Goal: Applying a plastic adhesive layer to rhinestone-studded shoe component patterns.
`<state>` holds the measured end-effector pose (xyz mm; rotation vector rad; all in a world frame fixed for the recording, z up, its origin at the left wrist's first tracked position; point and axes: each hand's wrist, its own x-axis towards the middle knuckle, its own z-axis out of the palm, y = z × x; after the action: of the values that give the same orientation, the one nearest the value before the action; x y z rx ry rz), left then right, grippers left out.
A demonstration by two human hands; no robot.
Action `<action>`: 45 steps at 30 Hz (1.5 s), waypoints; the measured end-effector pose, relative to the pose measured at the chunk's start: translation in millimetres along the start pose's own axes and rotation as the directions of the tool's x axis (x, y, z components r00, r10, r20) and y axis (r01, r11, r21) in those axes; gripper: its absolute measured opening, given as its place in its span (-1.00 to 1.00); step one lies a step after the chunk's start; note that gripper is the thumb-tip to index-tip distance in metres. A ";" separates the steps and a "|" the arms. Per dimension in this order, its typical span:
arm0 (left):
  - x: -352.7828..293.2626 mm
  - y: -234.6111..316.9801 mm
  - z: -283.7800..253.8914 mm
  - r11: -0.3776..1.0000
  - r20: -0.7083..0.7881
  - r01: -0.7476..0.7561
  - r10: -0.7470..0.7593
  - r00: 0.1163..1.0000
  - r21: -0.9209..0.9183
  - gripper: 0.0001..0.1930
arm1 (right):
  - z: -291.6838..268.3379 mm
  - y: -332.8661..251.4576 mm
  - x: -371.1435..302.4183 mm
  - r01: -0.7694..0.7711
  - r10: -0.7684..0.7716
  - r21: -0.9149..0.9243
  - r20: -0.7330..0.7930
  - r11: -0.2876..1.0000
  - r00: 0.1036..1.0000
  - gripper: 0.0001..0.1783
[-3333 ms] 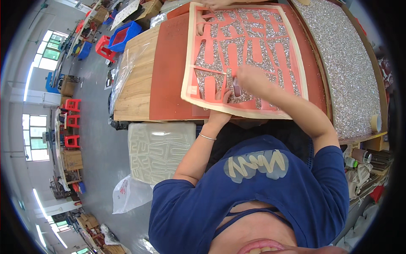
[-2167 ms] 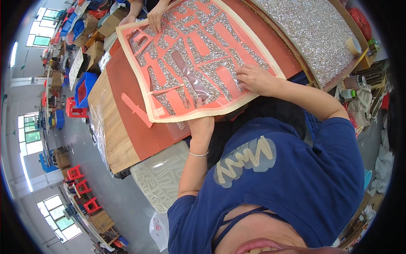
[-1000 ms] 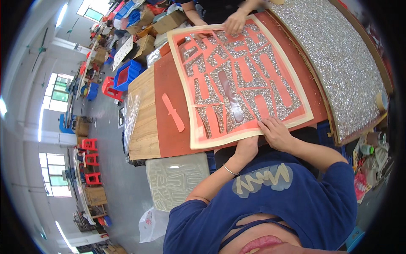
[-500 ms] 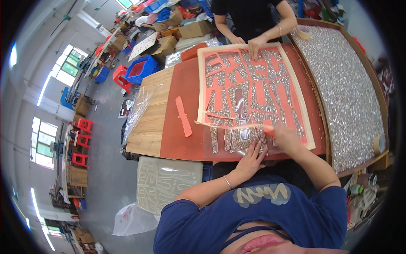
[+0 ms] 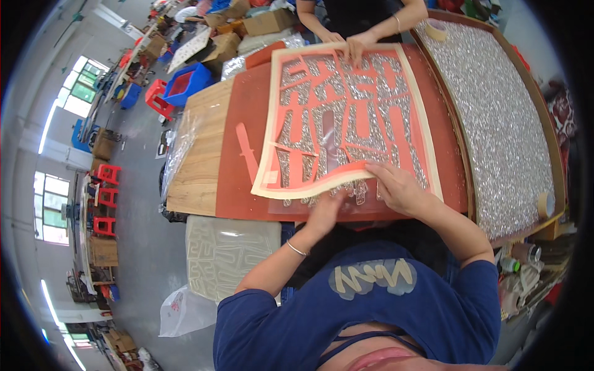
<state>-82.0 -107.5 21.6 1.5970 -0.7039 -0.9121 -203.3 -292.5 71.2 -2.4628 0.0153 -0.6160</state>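
Note:
A stencil sheet (image 5: 265, 120) of pink material with a cream border and cut-out shapes lies on the red-brown board. Silver rhinestone-like glitter shows through its openings. Its near edge curves up off the board. My right hand (image 5: 402, 190) pinches that raised edge right of the middle. Below the edge, my left hand (image 5: 327, 213) is at the clear film and glittery pieces (image 5: 357, 193), its fingertips partly hidden and smeared. Across the table, a co-worker's hands (image 5: 354, 46) rest on the stencil's far edge.
On the right stands a shallow tray (image 5: 468, 185) of silver glitter material with two tape rolls. A pink flat spatula-like tool (image 5: 242, 139) lies left of the stencil, partly covered. Nearer is a pale embossed sheet (image 5: 232, 247); a blue crate (image 5: 189, 83) stands at the far left.
The stencil's near edge has come down toward me and left, covering most of the glittery pieces and part of the pink tool. My left hand no longer lies flat on the pieces.

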 end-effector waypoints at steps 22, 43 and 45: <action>91.6 -2.6 -51.0 0.977 -0.491 0.212 -0.173 0.854 0.026 -0.53 | 82.5 79.4 59.3 0.105 -0.075 -0.440 0.086 0.892 0.993 -0.51; 110.2 -30.6 -55.4 0.780 -0.516 -0.234 -0.130 0.846 -0.580 -0.80 | 110.4 63.7 101.4 -0.163 0.303 -0.537 0.183 0.828 0.935 -0.75; 118.0 -29.7 -55.6 0.701 -0.538 -0.268 -0.193 0.821 -0.661 -0.82 | 110.1 65.1 96.7 -0.191 0.248 -0.436 0.076 0.879 0.966 -0.82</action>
<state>26.5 -170.4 -25.0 1.0247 0.0844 -0.5032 -61.1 -300.2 -2.5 -2.8624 0.4163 -0.3788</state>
